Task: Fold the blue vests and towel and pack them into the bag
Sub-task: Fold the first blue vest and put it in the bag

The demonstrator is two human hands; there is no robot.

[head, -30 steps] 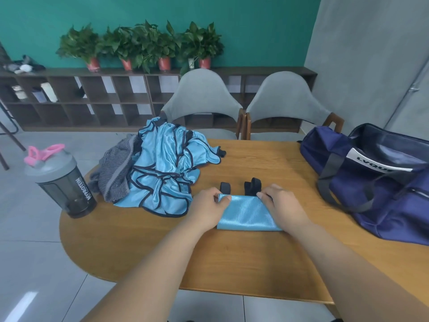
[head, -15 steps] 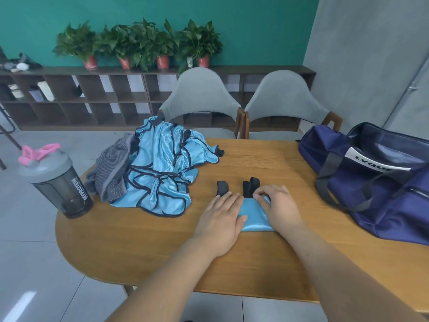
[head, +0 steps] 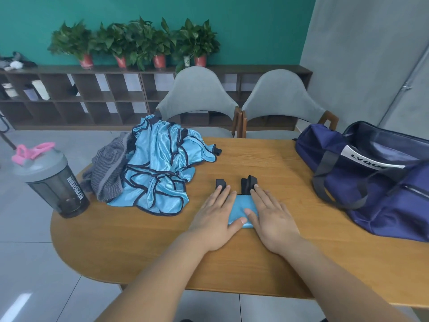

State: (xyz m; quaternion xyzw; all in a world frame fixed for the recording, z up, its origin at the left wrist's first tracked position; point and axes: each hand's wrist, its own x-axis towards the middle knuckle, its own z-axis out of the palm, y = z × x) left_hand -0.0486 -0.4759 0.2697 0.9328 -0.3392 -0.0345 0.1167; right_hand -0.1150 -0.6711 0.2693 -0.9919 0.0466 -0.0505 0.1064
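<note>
Head view, from the left: a grey-lidded shaker bottle (head: 52, 182) with a pink loop stands at the left edge of the tabletop (head: 139, 247). Just beside it lies a crumpled grey towel (head: 109, 168), touching a loose heap of blue vests (head: 160, 163) with dark trim. Near the middle, the left hand (head: 214, 214) lies flat, fingers straight, its grip wide and pinching nothing, pressing the left part of a folded blue vest (head: 241, 209). The right hand (head: 271, 217) presses the right part likewise, palm down, grip wide. Black strap ends (head: 248, 182) stick out just past the fingertips. At the right stands the navy bag (head: 371, 182), its top open, well apart from the folded vest.
</note>
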